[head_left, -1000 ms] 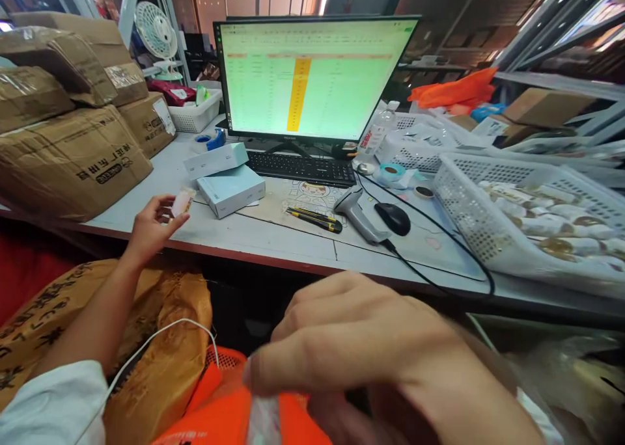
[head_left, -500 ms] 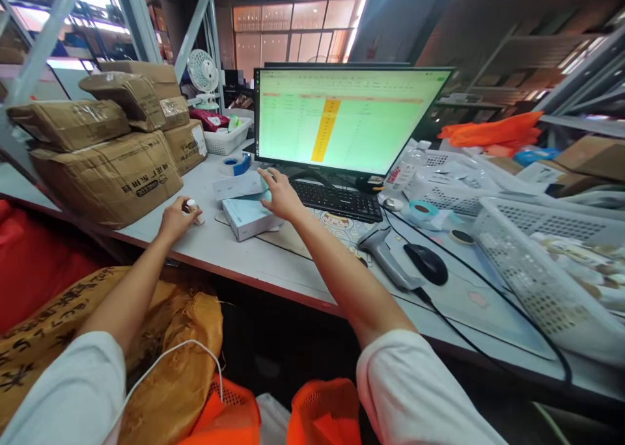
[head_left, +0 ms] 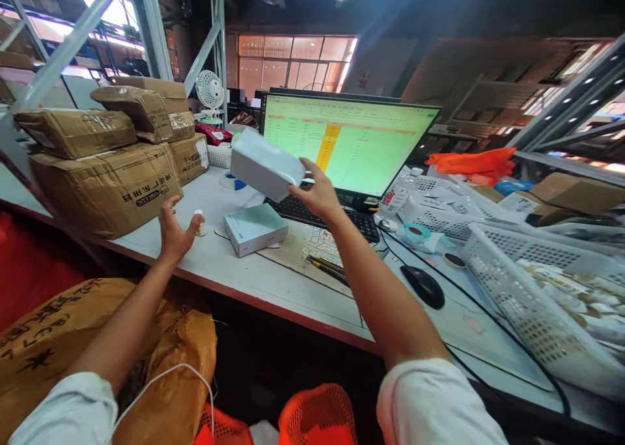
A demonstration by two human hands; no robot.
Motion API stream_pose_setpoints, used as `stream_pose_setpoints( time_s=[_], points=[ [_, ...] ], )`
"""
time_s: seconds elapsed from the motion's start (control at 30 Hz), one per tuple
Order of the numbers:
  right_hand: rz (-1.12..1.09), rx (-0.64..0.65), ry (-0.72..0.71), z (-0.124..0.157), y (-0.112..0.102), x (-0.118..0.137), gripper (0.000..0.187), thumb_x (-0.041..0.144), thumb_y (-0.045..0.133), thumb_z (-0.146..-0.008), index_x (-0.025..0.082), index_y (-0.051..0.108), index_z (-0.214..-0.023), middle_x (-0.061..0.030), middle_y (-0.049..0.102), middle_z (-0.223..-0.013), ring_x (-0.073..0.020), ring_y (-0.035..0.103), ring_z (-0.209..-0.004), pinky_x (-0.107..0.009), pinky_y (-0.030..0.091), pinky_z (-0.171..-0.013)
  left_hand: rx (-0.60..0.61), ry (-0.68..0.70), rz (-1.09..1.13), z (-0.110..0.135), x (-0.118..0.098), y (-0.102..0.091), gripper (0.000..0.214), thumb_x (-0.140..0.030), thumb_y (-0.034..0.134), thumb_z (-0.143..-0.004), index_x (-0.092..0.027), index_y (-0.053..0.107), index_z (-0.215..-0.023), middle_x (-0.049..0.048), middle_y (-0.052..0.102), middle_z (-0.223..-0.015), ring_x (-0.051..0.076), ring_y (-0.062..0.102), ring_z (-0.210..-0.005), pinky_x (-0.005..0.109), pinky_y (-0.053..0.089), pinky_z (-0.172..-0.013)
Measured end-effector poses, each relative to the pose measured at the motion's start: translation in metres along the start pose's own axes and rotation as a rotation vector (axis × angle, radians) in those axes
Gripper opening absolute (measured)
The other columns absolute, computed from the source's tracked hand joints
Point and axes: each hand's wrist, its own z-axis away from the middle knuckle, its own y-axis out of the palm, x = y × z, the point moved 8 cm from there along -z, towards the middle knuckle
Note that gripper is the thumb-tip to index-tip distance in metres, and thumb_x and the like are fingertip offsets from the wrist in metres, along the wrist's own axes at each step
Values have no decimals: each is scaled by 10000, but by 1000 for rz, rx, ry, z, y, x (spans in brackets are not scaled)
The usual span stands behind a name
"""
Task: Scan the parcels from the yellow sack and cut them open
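My right hand [head_left: 317, 194] holds a white carton [head_left: 266, 165] lifted above the desk in front of the monitor [head_left: 351, 142]. My left hand [head_left: 174, 233] hovers over the desk edge with its fingers spread, just left of a small white bottle [head_left: 198, 222] that stands on the desk; it holds nothing. A second pale blue carton [head_left: 254, 228] lies flat on the desk [head_left: 273, 282] between my two hands.
Taped cardboard boxes [head_left: 105, 178] are stacked at the left. A keyboard [head_left: 342, 216], a mouse [head_left: 424, 285], pens [head_left: 325, 266] and tape rolls lie at the centre right. White mesh baskets [head_left: 527, 295] of packets fill the right. A yellow sack [head_left: 63, 328] and an orange mesh basket [head_left: 317, 416] sit below.
My right hand has picked the upper white carton off the stack and raised it. My left hand has let go of the small bottle and opened. The view has tilted upward.
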Motion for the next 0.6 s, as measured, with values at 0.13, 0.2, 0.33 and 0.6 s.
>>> stream_pose_setpoints(
  time_s=[0.13,0.2,0.33,0.6],
  points=[
    [-433,33,201,43,-50,13,724,581,716,-845,236,567,-1465,-114,644,-1371,-277,670,-1103,-451,653,-856,222,-7,480,1,-64,28,897,-673,758,-787,-300,335,-1486,164,388,-1589,336,483,-1409,498,496,-1092],
    [-561,90,301,72,-52,22,668,569,749,-822,236,633,-1389,-96,686,-1298,-261,689,-1058,-437,662,-835,417,-115,770,13,-96,57,971,-688,798,-738,-337,312,-1502,150,429,-1556,335,549,-1334,464,567,-988],
    [-535,176,432,133,-56,17,684,602,738,-841,249,624,-1415,-98,709,-1259,-262,701,-1046,-442,656,-829,461,-367,1030,44,-132,90,866,-583,834,-747,-336,371,-1436,94,564,-1363,278,638,-1145,349,626,-789],
    [811,71,816,245,-154,-86,689,436,630,-940,54,530,-1504,-259,630,-1403,-403,618,-1271,-538,470,-1085,483,-295,946,50,-140,106,870,-520,903,-687,-320,376,-1350,60,583,-1162,225,664,-946,257,610,-610]
  ],
)
